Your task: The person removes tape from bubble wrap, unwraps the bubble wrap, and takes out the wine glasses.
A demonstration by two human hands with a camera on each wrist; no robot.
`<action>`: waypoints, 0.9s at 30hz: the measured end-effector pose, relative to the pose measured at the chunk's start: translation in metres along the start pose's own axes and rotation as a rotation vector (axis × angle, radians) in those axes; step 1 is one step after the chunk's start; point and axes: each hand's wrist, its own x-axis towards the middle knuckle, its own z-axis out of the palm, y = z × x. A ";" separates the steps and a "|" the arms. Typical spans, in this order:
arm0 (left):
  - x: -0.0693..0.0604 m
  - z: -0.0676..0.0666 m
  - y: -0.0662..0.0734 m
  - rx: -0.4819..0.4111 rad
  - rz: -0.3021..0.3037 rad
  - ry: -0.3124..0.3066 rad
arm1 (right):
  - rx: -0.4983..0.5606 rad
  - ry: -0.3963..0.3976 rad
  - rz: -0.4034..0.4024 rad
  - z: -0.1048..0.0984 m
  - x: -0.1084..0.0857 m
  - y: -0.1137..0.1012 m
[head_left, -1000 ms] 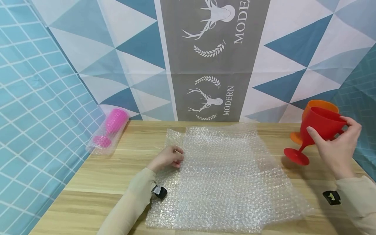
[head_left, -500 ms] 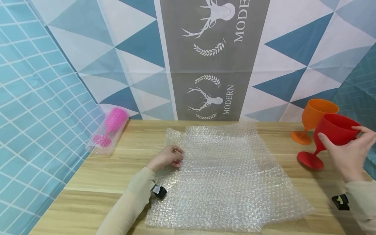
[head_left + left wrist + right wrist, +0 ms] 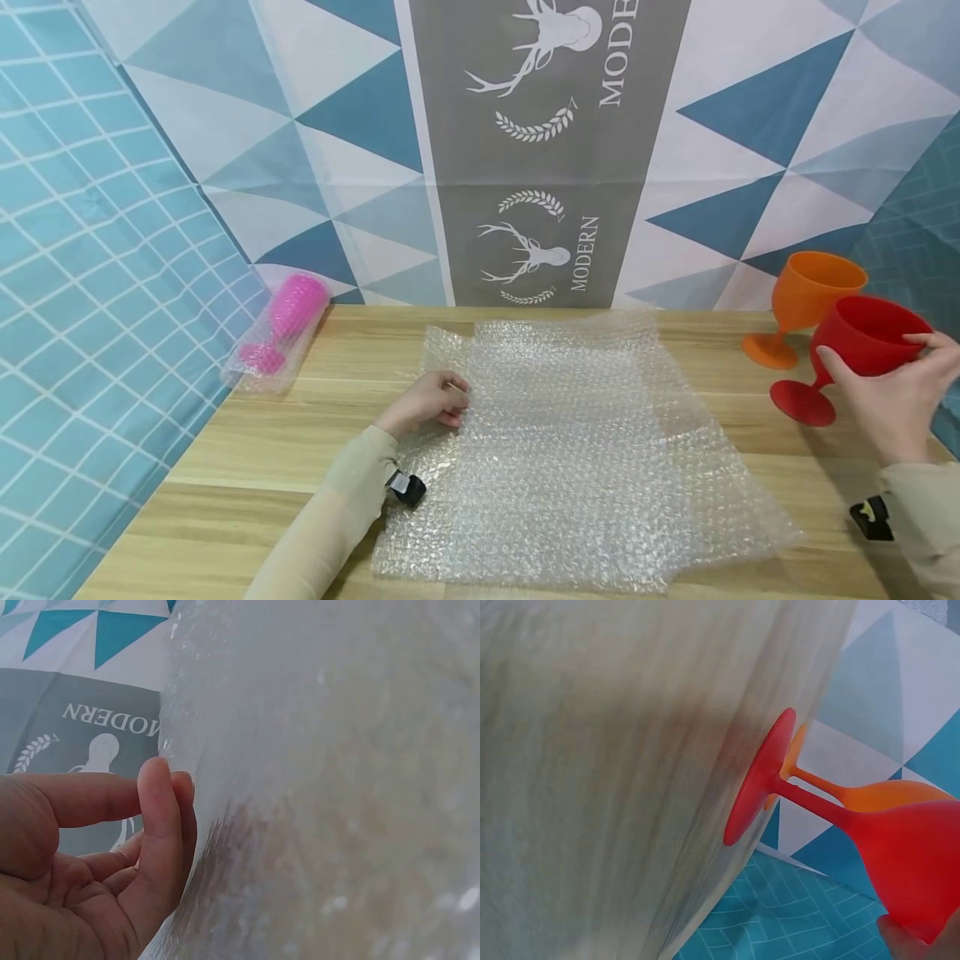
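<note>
At the right of the head view my right hand (image 3: 903, 396) grips the bowl of a red goblet (image 3: 870, 337) from the side, with the thumb on its near face. The goblet leans slightly, its round foot (image 3: 761, 780) close to the tabletop; whether it touches is unclear. Just behind stands an orange goblet (image 3: 813, 292). My left hand (image 3: 427, 404) rests at the left part of a spread sheet of bubble wrap (image 3: 570, 450). Its fingers are loosely bent, and the left wrist view shows thumb and fingertips (image 3: 157, 787) beside the wrap, with none visibly pinched.
A pink goblet (image 3: 296, 308) wrapped in bubble wrap lies at the table's back left corner. Patterned cloth walls (image 3: 525, 167) enclose the back and sides of the wooden table (image 3: 247, 475). The bubble wrap covers the table's middle.
My right hand has moved the red goblet rightward and slightly down, away from in front of the orange goblet. The left hand and the bubble wrap have stayed in place.
</note>
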 end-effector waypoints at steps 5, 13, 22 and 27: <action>-0.002 0.001 0.002 0.012 0.004 0.002 | -0.004 0.010 -0.015 0.003 0.001 0.003; -0.004 0.000 0.004 0.017 0.011 -0.004 | -0.003 0.015 -0.033 0.004 0.002 0.005; -0.013 -0.013 0.009 0.054 0.050 0.026 | -0.026 0.019 -0.043 -0.002 0.000 -0.008; -0.022 -0.027 0.016 0.117 0.089 0.100 | 0.003 0.101 -0.214 -0.004 -0.005 -0.028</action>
